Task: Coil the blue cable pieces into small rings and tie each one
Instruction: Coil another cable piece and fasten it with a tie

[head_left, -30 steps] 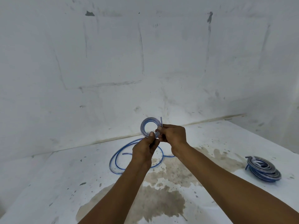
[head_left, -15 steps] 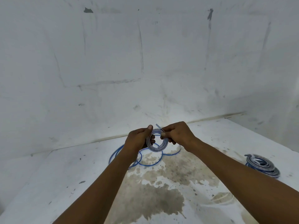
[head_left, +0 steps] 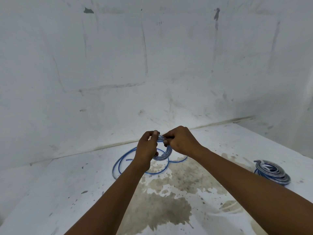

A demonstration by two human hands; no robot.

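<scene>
A small ring of blue cable (head_left: 166,152) hangs in the air between both hands, above the white floor. My left hand (head_left: 147,148) grips the ring's left side, fingers curled round it. My right hand (head_left: 180,140) pinches the ring's top right edge. Under the hands lies a loose blue cable piece (head_left: 122,160) in wide loops on the floor. The cable's end is hidden by my fingers.
A pile of coiled blue cable rings (head_left: 272,172) sits on the floor at the right. A brown stain (head_left: 169,206) spreads over the floor near me. A white wall (head_left: 152,65) rises just behind the loose cable.
The ring has come down from upright in front of the wall to a lower, tilted position. My left hand moved to its left side and my right hand to its top right.
</scene>
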